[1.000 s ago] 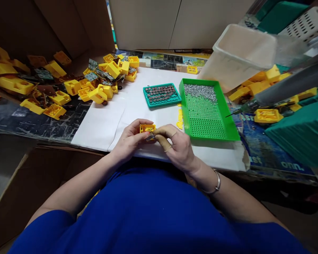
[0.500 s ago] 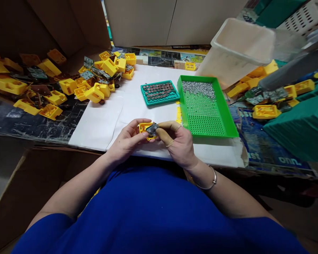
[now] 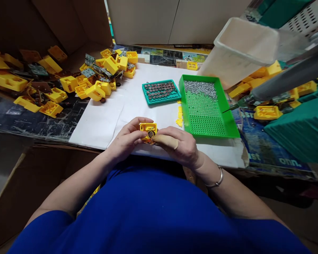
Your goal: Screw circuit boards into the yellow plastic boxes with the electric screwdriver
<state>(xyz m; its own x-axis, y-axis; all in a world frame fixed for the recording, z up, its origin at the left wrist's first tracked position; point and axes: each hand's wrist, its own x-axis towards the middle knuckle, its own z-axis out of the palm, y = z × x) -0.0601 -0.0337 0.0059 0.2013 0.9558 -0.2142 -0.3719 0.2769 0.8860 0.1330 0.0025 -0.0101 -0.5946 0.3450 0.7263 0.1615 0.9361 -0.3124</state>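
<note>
Close to my body, over the white sheet (image 3: 132, 106), my left hand (image 3: 125, 138) grips a small yellow plastic housing (image 3: 148, 126) by its left side, its open face towards me. A round dark part (image 3: 151, 134) with a metallic centre shows in the lower half of the housing. My right hand (image 3: 178, 143), with covers on the thumb and a finger, is closed at the housing's lower right corner, its fingertips against the round part. Beyond the hands sits a teal tray (image 3: 161, 101) with rows of small round brown parts.
A green perforated tray (image 3: 234, 123) holds many small screws. Behind it stands a translucent bin (image 3: 235, 53). A grey power screwdriver (image 3: 278, 77) hangs at the right, tip over the tray. Yellow housings (image 3: 95, 91) with circuit boards are heaped at the left, near a cardboard box (image 3: 66, 24).
The grey board-like piece that my right fingers held over the housing is no longer visible there. The round part now shows, and my right hand has shifted lower. The screwdriver has swung left.
</note>
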